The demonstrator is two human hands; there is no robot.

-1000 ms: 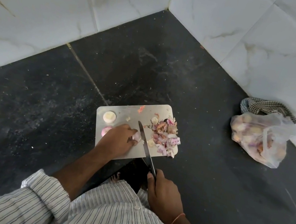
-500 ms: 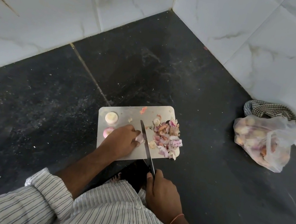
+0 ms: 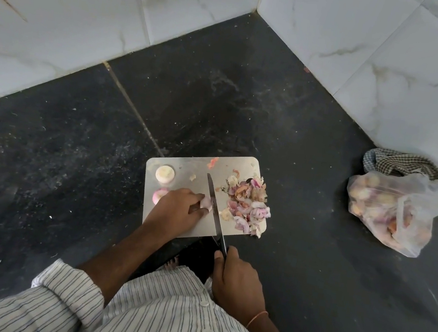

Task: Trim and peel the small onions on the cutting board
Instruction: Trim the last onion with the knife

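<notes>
The left hand (image 3: pixel 177 210) lies knuckles-up on the board (image 3: pixel 200 168), forearm reaching in from the lower left, its fingers curled to pinch a small onion (image 3: pixel 206 203) near the board's middle, right against the blade. The right hand (image 3: pixel 237 282) sits off the board's near edge, fingers wrapped tight round the handle of the knife (image 3: pixel 214 202), thumb along the top, the blade angled away across the board. Two peeled onions (image 3: pixel 165 172) rest by the board's left edge and the peels (image 3: pixel 247 204) are heaped on its right side; a bag (image 3: pixel 393 209) lies well off to the right.
</notes>
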